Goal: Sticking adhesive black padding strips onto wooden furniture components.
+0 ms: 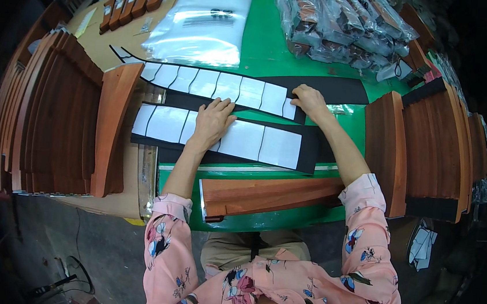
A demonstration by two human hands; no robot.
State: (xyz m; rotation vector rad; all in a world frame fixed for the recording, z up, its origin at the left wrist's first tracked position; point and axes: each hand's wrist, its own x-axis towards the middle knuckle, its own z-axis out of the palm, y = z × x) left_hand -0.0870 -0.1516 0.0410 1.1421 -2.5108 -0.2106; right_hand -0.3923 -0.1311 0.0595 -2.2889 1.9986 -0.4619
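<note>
Two long black strips carrying rows of white rectangular backing pieces lie across the green table (pixel 275 56). My left hand (pixel 212 121) rests flat, fingers apart, on the nearer strip (pixel 256 142). My right hand (pixel 309 101) has its fingertips at the right end of the farther strip (pixel 220 85), pinching or pressing the last white piece; the grip itself is hidden. A curved reddish wooden slat (pixel 269 193) lies along the table's front edge, between my forearms.
Tall stacks of curved wooden slats stand at the left (pixel 56 112) and right (pixel 422 156). Clear plastic bags (pixel 205 24) lie at the back middle, bagged items (pixel 342 21) at the back right. Small brown pieces (pixel 132 3) line the back left.
</note>
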